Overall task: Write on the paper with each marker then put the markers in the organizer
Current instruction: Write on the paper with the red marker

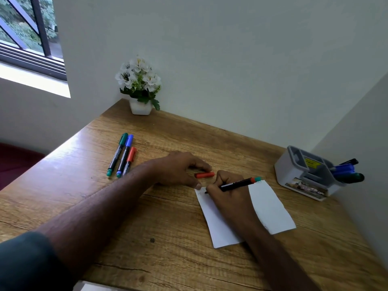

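Observation:
My right hand grips an uncapped black-barrelled marker with a red and green end, its tip touching the top left corner of the white paper. My left hand rests flat on the desk, its thumb pressing the paper's top left corner. A loose red cap lies just under the left fingers. Three capped markers, green, blue and red, lie side by side at the left. The white and grey organizer at the right holds several markers.
A white pot of white flowers stands in the desk's far corner against the wall. The wooden desk meets walls at the back and right. A window is at the upper left.

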Available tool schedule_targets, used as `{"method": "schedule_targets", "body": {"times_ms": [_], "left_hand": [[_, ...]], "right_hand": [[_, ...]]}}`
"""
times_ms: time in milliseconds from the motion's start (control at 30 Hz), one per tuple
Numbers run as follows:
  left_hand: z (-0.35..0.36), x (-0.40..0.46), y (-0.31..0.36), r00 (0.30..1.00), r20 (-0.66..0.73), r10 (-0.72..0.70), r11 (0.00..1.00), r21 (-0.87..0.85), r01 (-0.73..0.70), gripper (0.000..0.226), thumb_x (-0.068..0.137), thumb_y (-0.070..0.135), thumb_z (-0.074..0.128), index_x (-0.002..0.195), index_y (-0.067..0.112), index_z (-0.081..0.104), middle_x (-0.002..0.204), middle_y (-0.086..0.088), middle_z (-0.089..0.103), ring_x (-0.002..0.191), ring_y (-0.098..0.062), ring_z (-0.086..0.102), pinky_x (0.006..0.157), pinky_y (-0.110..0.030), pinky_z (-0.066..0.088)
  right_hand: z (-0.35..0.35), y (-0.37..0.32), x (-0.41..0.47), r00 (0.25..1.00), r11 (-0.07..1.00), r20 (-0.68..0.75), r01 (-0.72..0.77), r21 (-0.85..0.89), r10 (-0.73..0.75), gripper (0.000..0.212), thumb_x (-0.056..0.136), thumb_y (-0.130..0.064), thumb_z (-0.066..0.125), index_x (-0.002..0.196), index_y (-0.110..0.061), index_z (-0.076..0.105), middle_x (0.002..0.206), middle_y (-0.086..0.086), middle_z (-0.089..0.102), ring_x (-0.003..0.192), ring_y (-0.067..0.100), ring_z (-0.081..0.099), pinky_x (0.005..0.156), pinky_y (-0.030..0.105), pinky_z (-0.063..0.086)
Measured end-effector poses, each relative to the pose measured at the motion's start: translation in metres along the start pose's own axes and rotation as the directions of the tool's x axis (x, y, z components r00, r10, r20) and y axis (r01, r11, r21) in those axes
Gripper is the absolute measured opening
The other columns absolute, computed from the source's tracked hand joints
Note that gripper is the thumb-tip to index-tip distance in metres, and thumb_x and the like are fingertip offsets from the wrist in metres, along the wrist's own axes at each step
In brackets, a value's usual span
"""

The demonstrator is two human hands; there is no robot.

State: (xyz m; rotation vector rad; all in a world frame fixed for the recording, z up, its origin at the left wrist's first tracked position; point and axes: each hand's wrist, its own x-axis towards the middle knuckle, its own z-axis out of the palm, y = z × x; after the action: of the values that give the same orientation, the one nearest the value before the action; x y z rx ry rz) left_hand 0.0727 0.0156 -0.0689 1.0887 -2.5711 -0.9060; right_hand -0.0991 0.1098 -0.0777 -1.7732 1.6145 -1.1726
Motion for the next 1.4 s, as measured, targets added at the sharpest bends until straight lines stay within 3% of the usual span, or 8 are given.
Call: {"method": "schedule_targets", "body": {"times_ms": [100,200,400,567,900,1200,1400], "left_hand": [[-0.0005,-0.0019,0.0021,1.0,0.0,0.005,1.0,0.005,-0.005,0.064,0.084,0.034,0.071,0.142,0.036,0.044,0.148,0.014,0.043,0.135,-0.009,0.034,0.107,-0.029,0.022],[-0.0007,-0.002,0.0034,1.0,0.0,0.007,1.0,0.005,-0.007,0.063,0.085,0.032,0.071,0.142,0.035,0.044,0.149,0.013,0.042,0.136,-0.009,0.033,0.104,-0.027,0.021],[-0.0001,-0.0005,0.0007,1.0,0.007,0.007,1.0,-0.014,-0.007,0.063,0.084,0.033,0.072,0.141,0.035,0.045,0.149,0.012,0.043,0.136,-0.01,0.035,0.109,-0.031,0.025],[0.0005,0.0,0.0001,1.0,-0.001,0.01,1.0,-0.008,-0.01,0.064,0.083,0.034,0.072,0.141,0.036,0.045,0.148,0.013,0.043,0.138,-0.01,0.035,0.113,-0.035,0.024],[0.0005,0.0002,-0.0007,1.0,0.001,0.009,1.0,0.006,-0.009,0.063,0.084,0.036,0.071,0.141,0.037,0.044,0.149,0.014,0.043,0.138,-0.011,0.034,0.116,-0.043,0.023],[0.0005,0.0,-0.0001,1.0,-0.005,0.015,1.0,-0.003,-0.016,0.064,0.083,0.036,0.072,0.141,0.037,0.045,0.149,0.013,0.043,0.139,-0.011,0.034,0.117,-0.044,0.022],[0.0002,-0.0015,0.0018,1.0,0.004,0.014,1.0,-0.002,-0.014,0.063,0.085,0.034,0.071,0.142,0.035,0.045,0.149,0.012,0.042,0.139,-0.012,0.034,0.116,-0.042,0.024]], "right_hand": [[0.0007,-0.0021,-0.0002,1.0,1.0,-0.006,-0.007,0.017,0.007,0.039,0.069,-0.036,0.065,0.063,0.001,0.052,0.057,-0.003,0.053,0.056,0.001,0.047,0.052,0.014,0.038],[-0.001,0.0,-0.0008,1.0,1.0,-0.012,-0.002,0.016,0.002,0.038,0.073,-0.03,0.067,0.063,0.002,0.05,0.056,0.0,0.051,0.055,0.002,0.045,0.051,0.016,0.036],[-0.0005,0.0047,0.0007,0.999,1.0,-0.036,-0.026,-0.013,0.025,0.03,0.081,-0.01,0.07,0.058,-0.007,0.051,0.054,-0.008,0.053,0.055,0.001,0.048,0.051,0.014,0.038],[-0.0007,0.0029,0.0008,0.999,1.0,-0.042,-0.017,-0.026,0.016,0.029,0.081,-0.011,0.07,0.062,0.001,0.053,0.06,0.007,0.056,0.056,0.004,0.047,0.051,0.017,0.037],[0.0001,0.0041,0.0022,0.998,0.999,-0.053,-0.038,-0.034,0.036,0.027,0.08,-0.008,0.068,0.062,0.003,0.051,0.055,0.0,0.052,0.053,0.002,0.047,0.05,0.015,0.036],[0.0,0.0033,0.0021,0.998,0.998,-0.044,-0.045,-0.038,0.043,0.027,0.082,-0.012,0.067,0.066,0.001,0.051,0.063,0.009,0.056,0.055,0.002,0.047,0.053,0.017,0.037],[-0.0062,0.0054,0.005,1.0,0.99,0.025,-0.012,-0.139,0.016,0.027,0.08,-0.018,0.065,0.061,-0.01,0.049,0.057,-0.009,0.054,0.056,0.001,0.048,0.052,0.018,0.036]]}}
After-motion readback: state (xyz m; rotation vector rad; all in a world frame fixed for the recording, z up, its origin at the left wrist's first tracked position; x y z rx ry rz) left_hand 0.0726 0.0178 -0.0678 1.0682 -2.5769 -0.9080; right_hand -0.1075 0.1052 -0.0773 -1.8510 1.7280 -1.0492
